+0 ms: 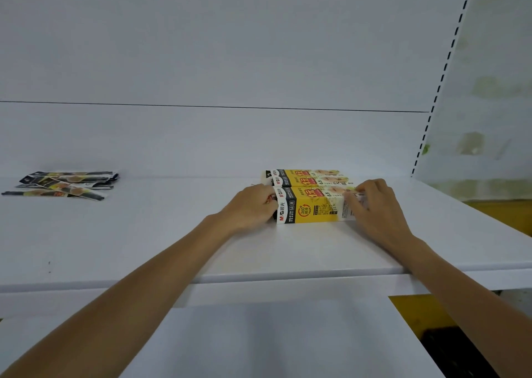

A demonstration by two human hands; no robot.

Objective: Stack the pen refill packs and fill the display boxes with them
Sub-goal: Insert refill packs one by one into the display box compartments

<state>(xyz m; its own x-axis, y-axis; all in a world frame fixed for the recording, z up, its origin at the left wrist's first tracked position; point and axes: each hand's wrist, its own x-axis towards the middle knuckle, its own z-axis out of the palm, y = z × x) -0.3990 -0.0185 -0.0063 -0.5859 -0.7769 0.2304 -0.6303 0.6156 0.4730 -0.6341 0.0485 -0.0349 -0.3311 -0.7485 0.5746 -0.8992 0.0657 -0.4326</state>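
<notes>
Three yellow, black and white display boxes lie side by side on the white shelf (pixel 172 233). The nearest display box (pixel 312 207) lies between my hands. My left hand (pixel 250 207) grips its left, black end with curled fingers. My right hand (pixel 374 204) holds its right, white end, fingertips on the top edge. Two more display boxes (pixel 305 176) sit right behind it, touching. A loose pile of pen refill packs (pixel 66 184) lies far left on the shelf, away from both hands. What is inside the boxes is hidden.
The shelf's front edge (pixel 259 276) runs across below my forearms, with a lower white shelf (pixel 273 343) beneath. A white back panel rises behind the boxes. A slotted upright (pixel 440 83) bounds the shelf at the right, beside a pale wall and a yellow surface.
</notes>
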